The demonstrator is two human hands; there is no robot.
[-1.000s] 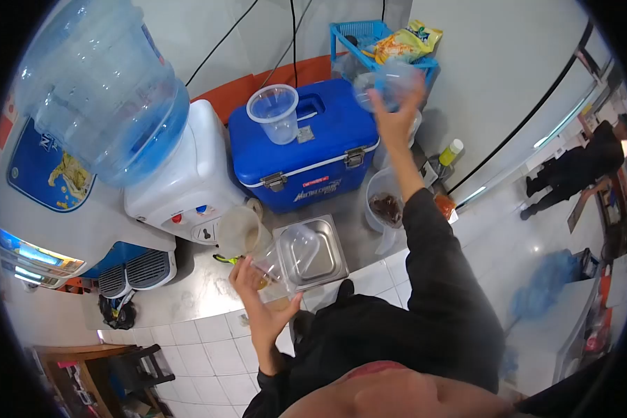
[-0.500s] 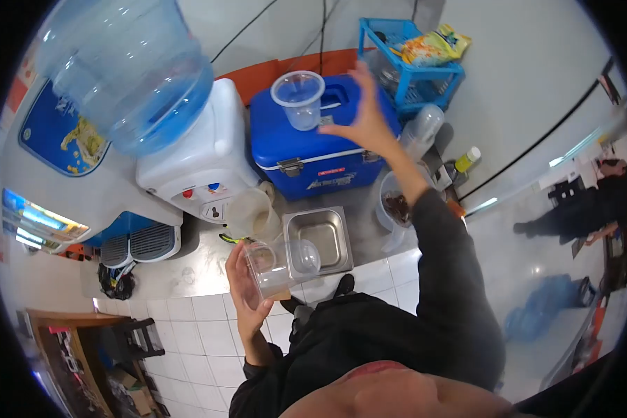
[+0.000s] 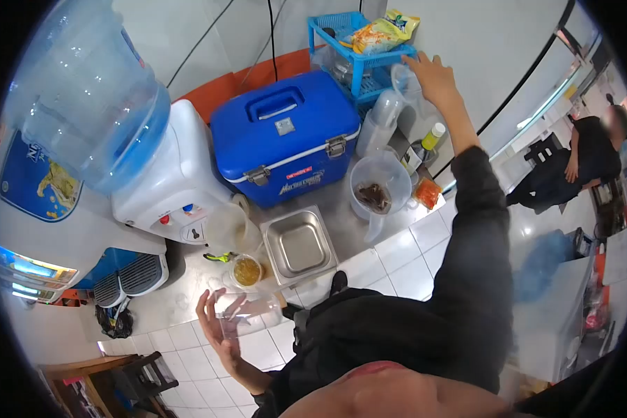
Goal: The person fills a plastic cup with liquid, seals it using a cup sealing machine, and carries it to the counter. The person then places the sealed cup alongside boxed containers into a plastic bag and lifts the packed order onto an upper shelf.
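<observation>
In front of the cooler (image 3: 285, 132), my left hand (image 3: 223, 338) grips a cup (image 3: 263, 308); light pressure should prevent buckling. Right of the cooler, my right hand (image 3: 437, 82) meets a second cup (image 3: 404, 82); I cannot tell its grip.

A black top (image 3: 390, 334), its right sleeve (image 3: 475, 223) ending above the bare right hand (image 3: 433, 80); below, probably a black shoe (image 3: 338, 281).

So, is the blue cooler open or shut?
Shut: the blue cooler has its lid down with no gap showing along the front, where two latches span the join.
</observation>
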